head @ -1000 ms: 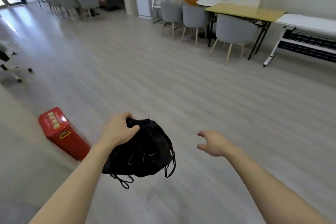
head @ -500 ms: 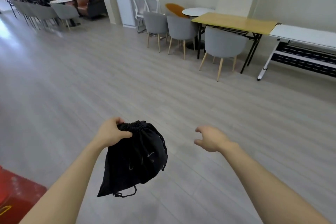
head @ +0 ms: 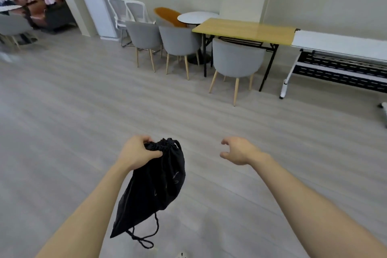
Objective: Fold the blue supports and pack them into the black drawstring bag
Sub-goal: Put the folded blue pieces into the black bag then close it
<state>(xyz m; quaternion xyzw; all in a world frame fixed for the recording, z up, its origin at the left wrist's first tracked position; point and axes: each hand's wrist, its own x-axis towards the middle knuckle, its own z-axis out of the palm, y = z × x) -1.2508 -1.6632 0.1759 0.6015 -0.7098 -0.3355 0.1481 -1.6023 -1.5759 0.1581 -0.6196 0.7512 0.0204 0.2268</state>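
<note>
My left hand (head: 137, 154) grips the gathered neck of the black drawstring bag (head: 156, 188), which hangs down over the floor with its cord loop dangling at the bottom. The bag's mouth is cinched together. My right hand (head: 238, 151) floats to the right of the bag, apart from it, with its fingers spread and curled and nothing in them. No blue supports are in view.
Grey chairs (head: 237, 62) stand ahead beside a yellow folding table (head: 245, 30) and a white table (head: 339, 45) at the right. A round white table (head: 196, 16) and white chairs (head: 127, 12) sit by the wall. Grey wood floor (head: 83, 111) spreads all around.
The view has swung to the right, so the red box has left the frame and the tables are closer. The bag now hangs longer from my left hand. My right hand stays empty.
</note>
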